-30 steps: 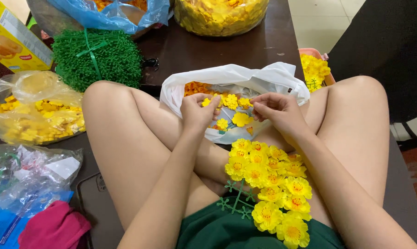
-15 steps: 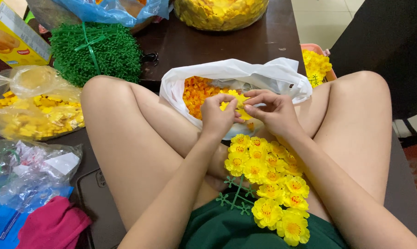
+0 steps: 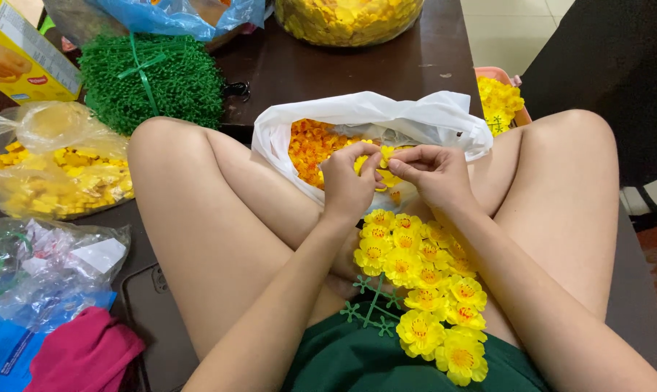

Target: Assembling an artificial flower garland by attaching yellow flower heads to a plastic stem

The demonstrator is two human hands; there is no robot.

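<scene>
A dark table (image 3: 386, 65) fills the top of the frame. At centre, my left hand (image 3: 349, 183) and right hand (image 3: 430, 173) pinch one yellow flower (image 3: 386, 154) over the white bag (image 3: 372, 116); a flower sprig (image 3: 423, 290) lies below on my lap.

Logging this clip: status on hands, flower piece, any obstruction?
Left hand and right hand both pinching a small yellow flower piece over the white plastic bag. Finished flower sprig lies on lap. Nothing in the way.
</scene>
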